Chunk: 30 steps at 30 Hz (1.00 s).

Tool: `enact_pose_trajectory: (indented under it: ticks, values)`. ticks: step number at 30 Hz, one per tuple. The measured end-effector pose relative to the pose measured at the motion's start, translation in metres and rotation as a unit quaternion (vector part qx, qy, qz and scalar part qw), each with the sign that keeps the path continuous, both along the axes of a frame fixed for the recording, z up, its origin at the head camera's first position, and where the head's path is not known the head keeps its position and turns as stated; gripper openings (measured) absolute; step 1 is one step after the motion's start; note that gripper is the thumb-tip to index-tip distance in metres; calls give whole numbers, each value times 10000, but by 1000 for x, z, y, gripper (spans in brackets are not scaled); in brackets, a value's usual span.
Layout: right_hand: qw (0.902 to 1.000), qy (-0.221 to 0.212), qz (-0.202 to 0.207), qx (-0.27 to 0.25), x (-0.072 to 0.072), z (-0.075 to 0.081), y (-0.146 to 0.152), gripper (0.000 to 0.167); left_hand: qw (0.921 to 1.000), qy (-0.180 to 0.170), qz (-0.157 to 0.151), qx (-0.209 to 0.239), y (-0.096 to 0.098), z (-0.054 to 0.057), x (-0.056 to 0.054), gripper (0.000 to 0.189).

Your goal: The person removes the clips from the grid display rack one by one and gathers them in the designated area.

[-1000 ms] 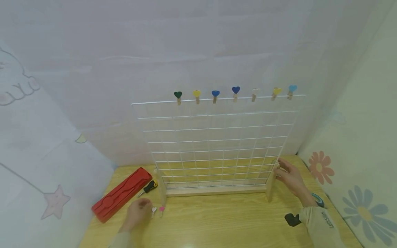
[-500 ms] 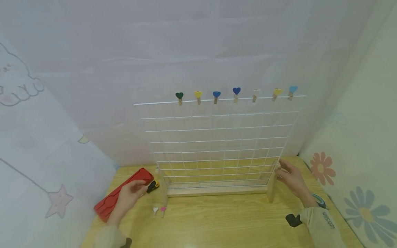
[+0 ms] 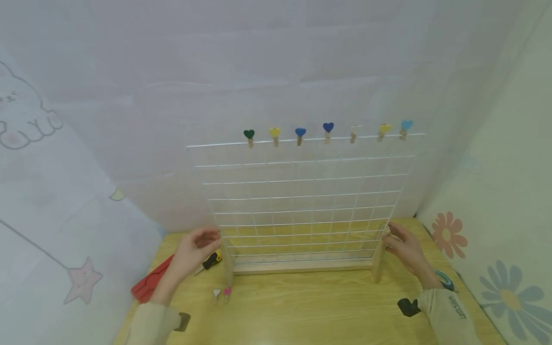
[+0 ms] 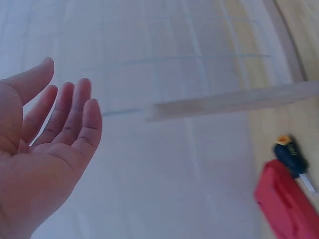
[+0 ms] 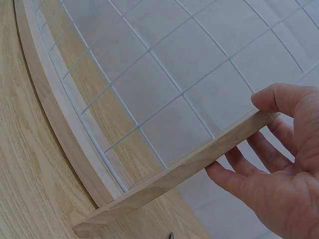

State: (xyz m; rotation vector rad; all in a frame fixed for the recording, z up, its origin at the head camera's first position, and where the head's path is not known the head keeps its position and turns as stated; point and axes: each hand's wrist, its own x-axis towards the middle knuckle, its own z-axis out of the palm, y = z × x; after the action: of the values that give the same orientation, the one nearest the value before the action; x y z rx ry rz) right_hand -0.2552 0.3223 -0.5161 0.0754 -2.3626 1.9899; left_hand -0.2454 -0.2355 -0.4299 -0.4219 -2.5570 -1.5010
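Observation:
A white wire grid (image 3: 292, 181) stands upright in a wooden stand (image 3: 302, 267) on the table. Along its top wire sit several heart clothespins, among them dark green (image 3: 249, 134), yellow (image 3: 274, 132) and light blue (image 3: 407, 125) ones. My right hand (image 3: 405, 249) grips the stand's right post (image 5: 174, 174), thumb on one side and fingers on the other. Beside the top of the left post (image 4: 224, 102) is my left hand (image 4: 55, 139), its fingers loosely bent; the left wrist view shows a gap between them and the post.
A white heart clothespin (image 3: 216, 292) and a pink one (image 3: 227, 291) lie on the table before the left post. A screwdriver (image 3: 211, 260) and a red tray (image 3: 153, 280), partly behind my left forearm, are at the left. A blue-and-black object (image 3: 444, 280) lies by my right wrist.
My left hand has moved up and away from near the loose clothespins, passing over the red tray, to the top of the left post. My right hand has stayed on the right post.

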Motion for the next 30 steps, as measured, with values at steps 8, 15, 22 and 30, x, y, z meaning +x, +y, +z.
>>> enact_pose_trajectory:
  ticks: [8,15,22,30]
  values:
    - [9999,-1,-2,-102,-1,-3,0,66,9960,774,-454,51,24,67,-1,27]
    - [10000,-26,-23,-46,-1,-2,0,66,9889,1301,-721,20,40,118,-10,29]
    - [10000,-66,-15,-48,-2,-3,0,67,9825,1663,-803,-248,53,158,-18,29]
    - [10000,9,2,-79,-2,-2,0,67,9762,2090,-536,-213,72,197,-28,28]
